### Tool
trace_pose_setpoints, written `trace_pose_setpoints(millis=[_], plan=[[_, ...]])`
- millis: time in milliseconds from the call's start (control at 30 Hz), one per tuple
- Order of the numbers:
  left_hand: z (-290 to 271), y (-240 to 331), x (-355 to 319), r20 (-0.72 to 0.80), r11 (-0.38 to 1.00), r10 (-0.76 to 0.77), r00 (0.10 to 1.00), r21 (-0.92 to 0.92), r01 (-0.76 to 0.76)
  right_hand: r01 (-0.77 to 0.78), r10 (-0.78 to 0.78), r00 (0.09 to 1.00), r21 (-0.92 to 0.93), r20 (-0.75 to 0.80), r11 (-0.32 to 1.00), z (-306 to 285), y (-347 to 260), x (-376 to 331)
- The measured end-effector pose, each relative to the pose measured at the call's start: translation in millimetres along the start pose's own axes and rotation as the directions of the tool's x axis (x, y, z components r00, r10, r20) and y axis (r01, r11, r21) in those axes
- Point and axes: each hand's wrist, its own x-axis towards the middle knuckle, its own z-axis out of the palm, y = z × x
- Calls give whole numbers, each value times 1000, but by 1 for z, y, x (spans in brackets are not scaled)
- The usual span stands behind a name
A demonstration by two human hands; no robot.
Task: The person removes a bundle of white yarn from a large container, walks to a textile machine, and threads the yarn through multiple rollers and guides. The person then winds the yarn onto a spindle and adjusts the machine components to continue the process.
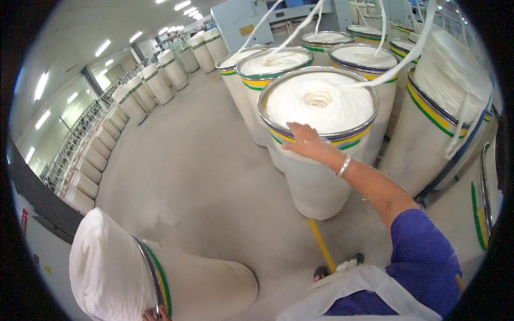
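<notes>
White sliver is filling the can [316,176] (likely heavy, soft on top); right hand [304,140] is resting fingers-together on its stiff rim; left fingers [152,314] barely showing.

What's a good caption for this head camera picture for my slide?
Right hand rests on the metal rim of a tall can of coiled white fibre while left hand grips a tilted full can.
</notes>
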Motion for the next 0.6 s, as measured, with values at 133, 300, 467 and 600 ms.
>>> trace_pose_setpoints(millis=[133, 300, 467, 600], plan=[[-31, -29, -14, 353, 998, -21, 935, -48, 41, -6, -22, 986, -165, -168, 986, 59, 4, 18], [-28, 0, -4, 528, 993, -103, 843, -1, 122, 40, -85, 918, -124, -387, 992, 77, 13, 12], [21, 48, 17, 494, 986, -90, 865, -75, 145, 160, -182, 919, -92, -349, 983, 70, 34, -15], [39, 89, 22, 469, 970, -133, 873, -119, 212, 244, -264, 866, -102, -424, 964, 48, 69, -64]])
